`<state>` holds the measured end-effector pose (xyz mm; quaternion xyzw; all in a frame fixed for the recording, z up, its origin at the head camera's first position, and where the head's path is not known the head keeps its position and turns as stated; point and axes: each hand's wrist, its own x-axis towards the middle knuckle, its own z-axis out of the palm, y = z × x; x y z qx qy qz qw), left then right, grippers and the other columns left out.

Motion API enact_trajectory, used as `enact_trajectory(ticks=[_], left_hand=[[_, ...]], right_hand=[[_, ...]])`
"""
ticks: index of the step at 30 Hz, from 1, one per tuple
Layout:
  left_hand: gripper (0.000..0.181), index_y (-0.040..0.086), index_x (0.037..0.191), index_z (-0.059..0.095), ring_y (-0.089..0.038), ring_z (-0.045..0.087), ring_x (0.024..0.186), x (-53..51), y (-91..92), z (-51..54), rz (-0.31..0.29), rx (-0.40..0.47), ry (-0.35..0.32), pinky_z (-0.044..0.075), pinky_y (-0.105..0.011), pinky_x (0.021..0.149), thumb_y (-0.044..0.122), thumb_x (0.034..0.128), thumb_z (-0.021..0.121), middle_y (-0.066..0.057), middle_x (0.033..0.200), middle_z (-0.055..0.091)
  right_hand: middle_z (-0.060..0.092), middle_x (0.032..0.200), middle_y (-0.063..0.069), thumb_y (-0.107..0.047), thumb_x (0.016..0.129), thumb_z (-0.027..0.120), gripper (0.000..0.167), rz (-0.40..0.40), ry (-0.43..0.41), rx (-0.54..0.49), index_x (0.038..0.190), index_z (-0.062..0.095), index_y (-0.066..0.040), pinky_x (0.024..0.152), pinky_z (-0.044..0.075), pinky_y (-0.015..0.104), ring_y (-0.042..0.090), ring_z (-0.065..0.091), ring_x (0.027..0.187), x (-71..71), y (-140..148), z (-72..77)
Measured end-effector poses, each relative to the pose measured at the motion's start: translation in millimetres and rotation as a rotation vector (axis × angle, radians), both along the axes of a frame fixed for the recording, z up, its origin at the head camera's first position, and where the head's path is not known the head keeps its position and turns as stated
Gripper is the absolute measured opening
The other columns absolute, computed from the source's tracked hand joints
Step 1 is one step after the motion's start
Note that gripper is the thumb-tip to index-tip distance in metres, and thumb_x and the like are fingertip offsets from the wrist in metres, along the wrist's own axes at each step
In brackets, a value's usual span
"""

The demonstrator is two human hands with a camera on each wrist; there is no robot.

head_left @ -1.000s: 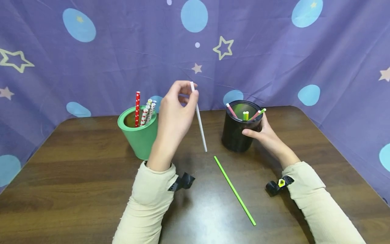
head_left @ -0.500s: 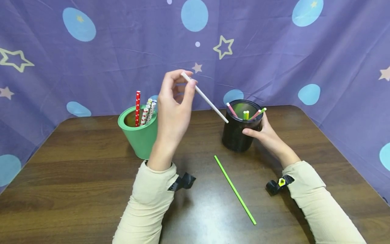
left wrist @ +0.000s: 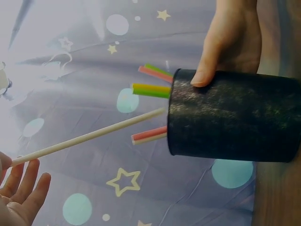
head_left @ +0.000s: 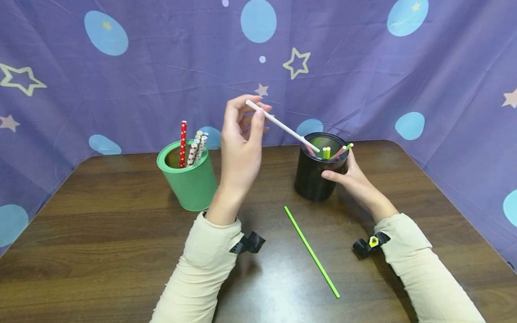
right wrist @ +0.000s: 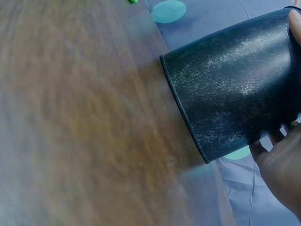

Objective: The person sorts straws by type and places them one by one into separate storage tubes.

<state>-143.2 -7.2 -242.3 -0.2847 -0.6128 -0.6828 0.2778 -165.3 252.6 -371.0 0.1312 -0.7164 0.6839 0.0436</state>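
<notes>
My left hand (head_left: pixel 242 152) pinches a plain white straw (head_left: pixel 280 124) near its upper end, between thumb and fingers. The straw slants down to the right, and its lower tip is at the mouth of a black can (head_left: pixel 313 181). Around the can's right side curls my right hand (head_left: pixel 359 186), with the thumb on the front. Pink straws (left wrist: pixel 149 133) and green straws (head_left: pixel 326 152) stick out of the can. In the right wrist view, the can's base (right wrist: pixel 186 113) meets the tabletop; most of that hand is cut off.
A lone green straw (head_left: pixel 312 251) lies on the brown wooden table (head_left: pixel 101 251) in front of the can. To the left stands a green container (head_left: pixel 191 188) with a red star-patterned straw (head_left: pixel 183 143) and several heart-patterned ones. A purple curtain (head_left: pixel 161 98) hangs behind.
My left hand first raises the white straw and tilts it, then moves right, bringing its lower end from above the table to the can's mouth. The right hand keeps its grip.
</notes>
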Motion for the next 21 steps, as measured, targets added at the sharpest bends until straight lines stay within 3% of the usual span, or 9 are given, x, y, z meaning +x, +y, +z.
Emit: enact_trajectory(ticks=[6, 15, 21], left_hand=[[0.020, -0.006, 0.118, 0.055, -0.019, 0.066, 0.096, -1.7, 6.6, -6.4, 0.002, -0.103, 0.004, 0.054, -0.034, 0.086, 0.003, 0.0997, 0.056, -0.016, 0.109, 0.065], [0.018, 0.001, 0.113, 0.065, -0.014, 0.068, 0.093, -2.6, 8.2, -10.6, 0.099, -0.290, -0.012, 0.054, -0.025, 0.081, 0.007, 0.0974, 0.062, -0.008, 0.106, 0.070], [0.018, 0.004, 0.113, 0.069, -0.009, 0.067, 0.094, -2.9, 9.3, -11.6, 0.090, -0.370, -0.038, 0.053, -0.023, 0.082, 0.011, 0.0975, 0.063, -0.005, 0.107, 0.071]], right_hand=[[0.047, 0.136, 0.005, -0.002, 0.087, 0.068, 0.076, -0.002, -0.003, 0.005, 0.147, 0.025, -0.020, 0.103, 0.034, 0.022, 0.015, 0.043, 0.126, 0.2, 0.1, 0.8], [0.046, 0.137, 0.005, -0.002, 0.087, 0.069, 0.078, 0.001, -0.007, 0.004, 0.148, 0.024, -0.020, 0.104, 0.034, 0.021, 0.015, 0.040, 0.129, 0.0, -0.5, 1.3], [0.045, 0.138, 0.006, -0.003, 0.088, 0.069, 0.078, -0.006, -0.025, 0.015, 0.148, 0.023, -0.021, 0.107, 0.031, 0.028, 0.016, 0.039, 0.130, 0.2, -0.4, 1.9]])
